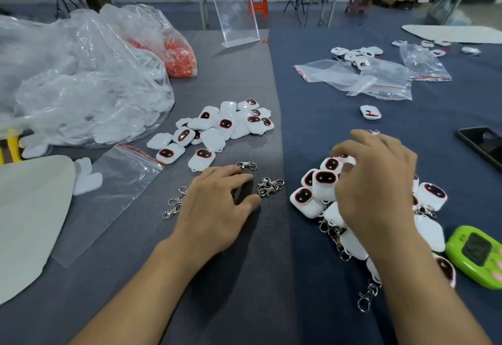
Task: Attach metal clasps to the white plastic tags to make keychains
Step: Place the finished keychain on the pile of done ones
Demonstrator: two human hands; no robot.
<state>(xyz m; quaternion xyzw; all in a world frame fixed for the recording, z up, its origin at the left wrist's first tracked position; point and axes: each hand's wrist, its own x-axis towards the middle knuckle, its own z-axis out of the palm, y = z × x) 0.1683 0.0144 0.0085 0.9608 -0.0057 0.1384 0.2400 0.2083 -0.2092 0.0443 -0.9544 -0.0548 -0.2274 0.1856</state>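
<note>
Right, left hand point(217, 208) sits palm down on the cloth point(244, 276), fingers loosely bent and nothing showing in its grip. Three lots of clasps ring it: a single clasp point(245, 165) at twelve o'clock just off the fingertips, a tangle point(270, 186) at two o'clock near the thumb, and a chain point(175, 203) at nine o'clock beside the hand's edge.

Over at three o'clock, right hand point(377, 181) claws down over the keychains point(324, 184), about a dozen tags with clasps trailing out. Its fingertips are right by the top tag, but pinching or only touching, I cannot tell.

Further out at twelve o'clock from the left hand lies the loose pile of tags point(212, 139), roughly twenty. One stray tag point(370, 112) sits alone at twelve o'clock from the right hand.

One flat zip bag point(114, 189) lies at nine o'clock, one big clear sack point(81, 78) at ten. One phone point(483, 143) and one green gadget point(475, 255) lie at the right edge.
</note>
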